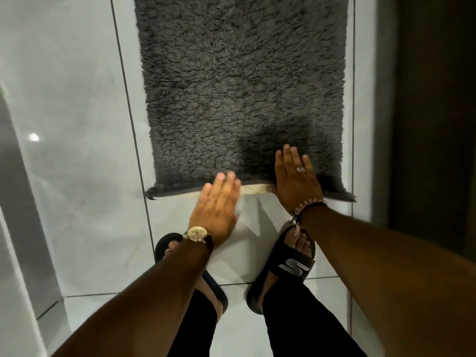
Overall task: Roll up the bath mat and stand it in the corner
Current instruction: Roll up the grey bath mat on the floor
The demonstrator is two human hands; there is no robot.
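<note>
A dark grey shaggy bath mat lies flat on the white tiled floor, stretching away from me. Its near edge is slightly lifted, showing a strip of pale backing. My right hand rests flat on the mat's near edge, fingers spread, a ring on one finger and a bead bracelet at the wrist. My left hand, with a watch on the wrist, hovers at the near edge with its fingertips just reaching the mat; the fingers are extended and hold nothing.
My two feet in black slides stand on the tiles just behind the mat. A dark wall or door runs along the right. A pale glossy panel borders the left.
</note>
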